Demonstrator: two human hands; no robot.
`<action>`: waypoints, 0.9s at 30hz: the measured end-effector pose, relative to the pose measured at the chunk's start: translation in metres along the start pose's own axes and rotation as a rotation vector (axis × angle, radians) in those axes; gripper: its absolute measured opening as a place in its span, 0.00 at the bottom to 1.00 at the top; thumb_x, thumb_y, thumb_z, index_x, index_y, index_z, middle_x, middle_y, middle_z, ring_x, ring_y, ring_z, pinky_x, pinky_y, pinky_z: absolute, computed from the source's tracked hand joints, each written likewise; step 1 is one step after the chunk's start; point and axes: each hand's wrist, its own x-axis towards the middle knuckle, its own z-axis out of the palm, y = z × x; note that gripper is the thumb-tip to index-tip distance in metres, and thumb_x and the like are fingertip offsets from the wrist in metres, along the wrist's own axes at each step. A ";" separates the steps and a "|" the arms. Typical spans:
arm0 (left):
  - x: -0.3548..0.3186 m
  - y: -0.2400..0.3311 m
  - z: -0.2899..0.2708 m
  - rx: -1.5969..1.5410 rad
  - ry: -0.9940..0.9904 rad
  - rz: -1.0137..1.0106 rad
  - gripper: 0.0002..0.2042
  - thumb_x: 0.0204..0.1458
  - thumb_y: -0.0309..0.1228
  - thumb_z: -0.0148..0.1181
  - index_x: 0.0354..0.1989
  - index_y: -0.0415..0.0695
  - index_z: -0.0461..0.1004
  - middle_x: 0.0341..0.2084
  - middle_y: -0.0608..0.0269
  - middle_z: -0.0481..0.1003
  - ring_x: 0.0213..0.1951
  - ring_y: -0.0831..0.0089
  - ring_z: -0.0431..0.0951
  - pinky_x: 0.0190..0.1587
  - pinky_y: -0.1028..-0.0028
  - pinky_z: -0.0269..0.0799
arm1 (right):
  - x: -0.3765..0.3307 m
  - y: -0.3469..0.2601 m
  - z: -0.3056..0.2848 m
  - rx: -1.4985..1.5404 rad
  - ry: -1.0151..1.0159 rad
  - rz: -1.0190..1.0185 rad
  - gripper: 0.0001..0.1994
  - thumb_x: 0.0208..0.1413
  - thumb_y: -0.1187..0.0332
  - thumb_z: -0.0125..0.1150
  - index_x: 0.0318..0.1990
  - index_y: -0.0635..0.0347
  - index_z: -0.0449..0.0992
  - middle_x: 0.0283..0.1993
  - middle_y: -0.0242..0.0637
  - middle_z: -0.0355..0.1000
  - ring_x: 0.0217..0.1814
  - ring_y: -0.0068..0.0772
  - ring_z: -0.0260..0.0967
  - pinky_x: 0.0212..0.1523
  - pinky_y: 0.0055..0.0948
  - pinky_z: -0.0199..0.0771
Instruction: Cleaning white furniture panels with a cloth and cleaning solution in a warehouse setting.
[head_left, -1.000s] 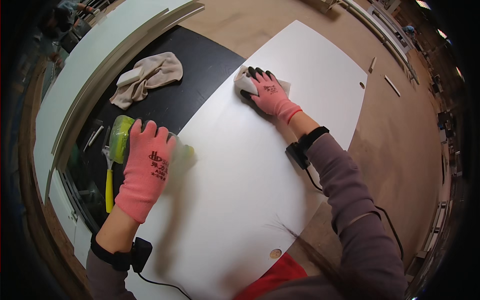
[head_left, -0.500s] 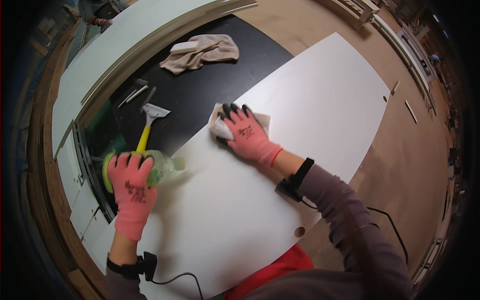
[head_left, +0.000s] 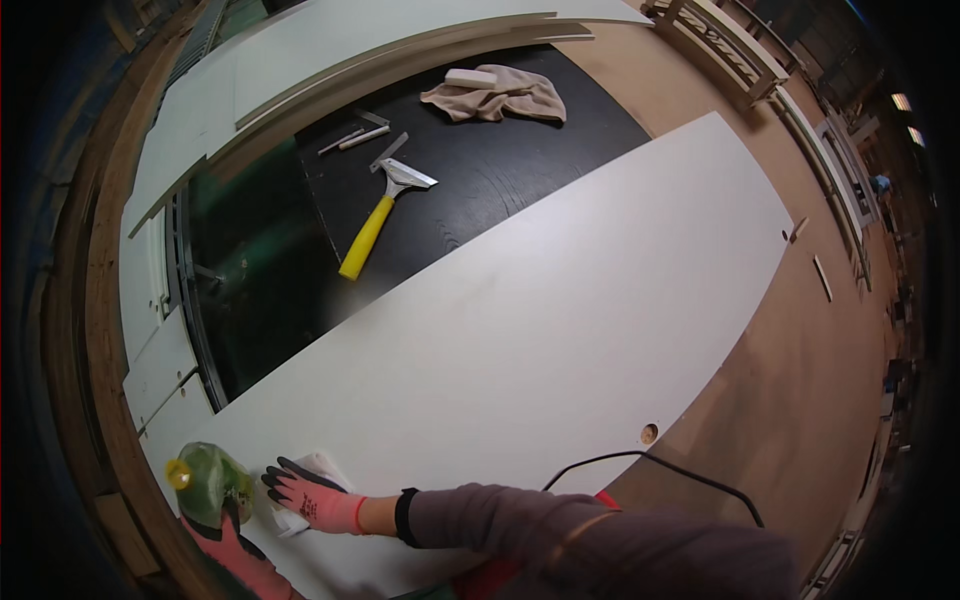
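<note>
Right hand (head_left: 318,500), fingers pressed flat on a white cloth (head_left: 312,475), rests at the near-left corner of the white panel (head_left: 560,330). Left hand (head_left: 235,550) grips a green spray bottle (head_left: 208,482) just beside it. A yellow-handled scraper (head_left: 378,218) lies well apart; the panel's far length lies bare.

My gloves (head_left: 320,503) are knit cloth with dark coated fingertips; the white panel (head_left: 540,330) looks smooth and matt, the bottle (head_left: 208,482) translucent green plastic.
</note>
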 end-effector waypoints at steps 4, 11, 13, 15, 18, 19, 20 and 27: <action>-0.022 0.009 -0.012 0.254 -0.134 0.557 0.28 0.47 0.24 0.53 0.60 0.36 0.55 0.63 0.51 0.48 0.62 0.65 0.54 0.61 0.68 0.55 | 0.006 0.055 -0.071 0.227 -0.076 0.249 0.27 0.43 0.54 0.62 0.47 0.63 0.68 0.53 0.48 0.64 0.59 0.47 0.58 0.66 0.48 0.44; -0.044 0.045 0.028 0.148 -0.111 0.104 0.18 0.58 0.33 0.46 0.55 0.37 0.63 0.49 0.47 0.67 0.46 0.60 0.70 0.46 0.71 0.68 | -0.151 0.263 -0.323 -0.388 0.324 0.889 0.27 0.47 0.55 0.59 0.51 0.64 0.67 0.51 0.48 0.65 0.56 0.47 0.59 0.63 0.39 0.52; -0.047 0.028 0.032 0.084 -0.112 0.000 0.18 0.57 0.32 0.48 0.54 0.37 0.64 0.49 0.47 0.67 0.45 0.60 0.71 0.47 0.71 0.68 | -0.241 0.317 -0.393 -1.034 0.090 0.988 0.25 0.49 0.60 0.55 0.54 0.65 0.64 0.54 0.47 0.63 0.57 0.47 0.57 0.62 0.39 0.53; -0.048 0.012 0.037 0.043 -0.109 -0.070 0.17 0.57 0.31 0.49 0.53 0.37 0.65 0.49 0.47 0.68 0.45 0.60 0.71 0.47 0.70 0.68 | -0.327 0.334 -0.471 -0.892 0.125 1.401 0.27 0.53 0.56 0.50 0.56 0.65 0.62 0.59 0.48 0.60 0.62 0.48 0.53 0.62 0.39 0.53; -0.048 0.015 0.045 0.015 0.248 -0.342 0.16 0.55 0.29 0.52 0.51 0.37 0.66 0.50 0.47 0.67 0.46 0.61 0.71 0.49 0.70 0.67 | -0.399 0.329 -0.521 -0.798 0.584 1.525 0.27 0.54 0.51 0.48 0.56 0.59 0.65 0.55 0.50 0.64 0.57 0.53 0.60 0.58 0.42 0.59; -0.048 0.019 0.049 -0.030 0.545 -0.554 0.15 0.53 0.27 0.54 0.49 0.36 0.68 0.52 0.47 0.67 0.47 0.63 0.70 0.50 0.70 0.66 | -0.411 0.323 -0.531 -0.672 0.557 1.695 0.28 0.54 0.49 0.46 0.58 0.56 0.62 0.59 0.46 0.62 0.61 0.49 0.57 0.60 0.43 0.55; -0.054 0.027 0.048 -0.051 0.563 -0.569 0.15 0.53 0.27 0.54 0.49 0.36 0.68 0.52 0.47 0.67 0.47 0.63 0.70 0.50 0.70 0.66 | -0.437 0.325 -0.535 -0.956 0.449 1.864 0.30 0.56 0.47 0.43 0.61 0.54 0.58 0.63 0.41 0.58 0.65 0.44 0.53 0.63 0.44 0.50; -0.081 -0.042 -0.055 0.993 0.100 0.269 0.29 0.48 0.41 0.62 0.54 0.34 0.65 0.53 0.41 0.64 0.53 0.49 0.66 0.56 0.62 0.62 | -0.363 0.334 -0.461 -0.880 0.151 1.574 0.32 0.52 0.55 0.49 0.63 0.61 0.54 0.63 0.48 0.56 0.66 0.44 0.51 0.66 0.44 0.45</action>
